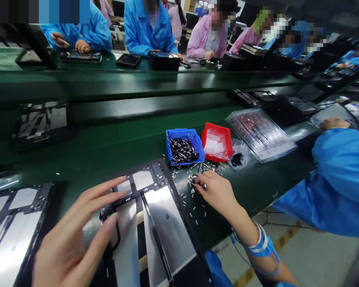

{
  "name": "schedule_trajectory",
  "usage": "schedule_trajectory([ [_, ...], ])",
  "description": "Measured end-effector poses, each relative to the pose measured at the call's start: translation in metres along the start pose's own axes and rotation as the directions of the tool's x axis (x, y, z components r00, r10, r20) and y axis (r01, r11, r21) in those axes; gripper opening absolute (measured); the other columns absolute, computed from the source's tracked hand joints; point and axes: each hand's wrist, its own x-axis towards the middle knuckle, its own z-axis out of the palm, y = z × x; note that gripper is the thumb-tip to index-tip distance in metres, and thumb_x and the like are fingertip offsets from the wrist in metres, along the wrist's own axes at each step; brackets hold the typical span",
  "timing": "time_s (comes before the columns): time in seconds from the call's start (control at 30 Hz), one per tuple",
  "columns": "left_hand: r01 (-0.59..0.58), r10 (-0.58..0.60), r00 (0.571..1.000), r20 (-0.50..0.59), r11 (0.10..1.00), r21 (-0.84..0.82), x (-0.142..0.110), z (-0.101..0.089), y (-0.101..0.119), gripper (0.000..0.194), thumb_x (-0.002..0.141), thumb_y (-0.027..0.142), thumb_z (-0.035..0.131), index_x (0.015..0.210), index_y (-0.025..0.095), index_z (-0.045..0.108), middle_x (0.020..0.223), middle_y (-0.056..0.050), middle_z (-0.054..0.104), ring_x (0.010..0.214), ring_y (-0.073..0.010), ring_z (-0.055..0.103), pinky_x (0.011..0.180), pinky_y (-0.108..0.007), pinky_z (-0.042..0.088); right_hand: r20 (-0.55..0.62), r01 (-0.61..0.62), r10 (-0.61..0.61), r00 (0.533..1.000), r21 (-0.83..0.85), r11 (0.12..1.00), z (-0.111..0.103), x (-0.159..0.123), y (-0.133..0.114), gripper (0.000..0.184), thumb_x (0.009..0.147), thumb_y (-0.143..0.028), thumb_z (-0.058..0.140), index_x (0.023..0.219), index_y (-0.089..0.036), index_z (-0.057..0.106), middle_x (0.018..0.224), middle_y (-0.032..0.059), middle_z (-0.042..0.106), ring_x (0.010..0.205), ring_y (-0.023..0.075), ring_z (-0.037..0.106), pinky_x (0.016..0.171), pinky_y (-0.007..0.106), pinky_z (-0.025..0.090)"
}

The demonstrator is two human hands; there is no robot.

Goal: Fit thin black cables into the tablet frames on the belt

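Observation:
My left hand (80, 227) is spread with its fingers apart, its fingertips at the upper left edge of an opened tablet (170, 215). The tablet's inside faces up, with silver panels and a narrow dark strip running down its middle. To its right, my right hand (217, 193) reaches down to a small heap of metal-and-black parts (211, 167) on the bench. Its thumb and fingers are pinched together; whatever lies between them is hidden. Small white slips (193, 207) are scattered around that hand. A wrist strap (261, 243) circles my right wrist.
Behind the heap stand a blue bin (185, 147) of short black cables and a red bin (217, 141) holding white pieces. Clear plastic trays (260, 133) lie farther right. More opened tablets rest at left (14, 227) and on the line (43, 119). A co-worker's blue sleeve (341, 167) is at right.

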Motion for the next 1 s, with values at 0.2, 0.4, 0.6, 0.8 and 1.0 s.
schedule_trajectory([
  [0.2, -0.257, 0.250, 0.888, 0.386, 0.966, -0.035, 0.034, 0.049, 0.009, 0.024, 0.085, 0.033, 0.058, 0.105, 0.029, 0.072, 0.106, -0.005, 0.073, 0.098, -0.0269, 0.068, 0.086, -0.039, 0.054, -0.108, -0.046, 0.052, 0.993, 0.051, 0.998, -0.013, 0.028, 0.006, 0.012, 0.083, -0.020, 0.058, 0.080, -0.024, 0.069, 0.078, 0.0016, 0.069, 0.077, 0.0174, 0.061, 0.062, 0.028, 0.042],
  [0.4, -0.311, 0.310, 0.818, 0.484, 0.947, -0.080, 0.036, 0.060, -0.002, 0.020, 0.088, 0.025, 0.054, 0.102, 0.026, 0.069, 0.110, -0.006, 0.071, 0.104, -0.0243, 0.063, 0.090, -0.040, 0.050, -0.083, -0.050, 0.055, 0.995, 0.065, 0.997, -0.007, 0.079, -0.010, 0.010, 0.077, -0.016, 0.063, 0.073, -0.023, 0.070, 0.074, 0.0038, 0.067, 0.078, 0.0194, 0.059, 0.059, 0.028, 0.039],
  [0.6, -0.300, 0.309, 0.805, 0.506, 0.948, -0.101, 0.037, 0.058, -0.005, 0.019, 0.090, 0.022, 0.050, 0.101, 0.022, 0.066, 0.110, -0.007, 0.070, 0.104, -0.0235, 0.061, 0.093, -0.040, 0.047, -0.123, -0.060, 0.080, 0.989, 0.162, 0.985, -0.002, 0.087, -0.014, 0.016, 0.074, -0.014, 0.061, 0.061, -0.022, 0.067, 0.070, 0.0034, 0.066, 0.074, 0.0183, 0.059, 0.058, 0.027, 0.038],
  [0.8, -0.270, 0.301, 0.824, 0.480, 0.953, -0.135, 0.037, 0.059, -0.004, 0.020, 0.088, 0.019, 0.052, 0.101, 0.022, 0.066, 0.106, -0.007, 0.071, 0.101, -0.0233, 0.063, 0.089, -0.039, 0.049, -0.230, -0.097, 0.184, 0.956, 0.346, 0.933, -0.014, 0.074, -0.002, 0.014, 0.076, -0.023, 0.060, 0.064, -0.021, 0.068, 0.059, -0.0016, 0.062, 0.053, 0.0128, 0.051, 0.053, 0.025, 0.038],
  [1.0, -0.333, 0.358, 0.892, 0.274, 0.933, -0.137, 0.031, 0.053, 0.003, 0.020, 0.090, 0.018, 0.052, 0.103, 0.022, 0.067, 0.106, -0.006, 0.071, 0.101, -0.0207, 0.066, 0.089, -0.037, 0.051, -0.462, -0.021, 0.392, 0.795, 0.625, 0.780, -0.032, 0.061, -0.020, 0.019, 0.077, -0.036, 0.061, 0.069, -0.020, 0.067, 0.063, 0.0006, 0.059, 0.059, 0.0134, 0.047, 0.055, 0.027, 0.037],
])
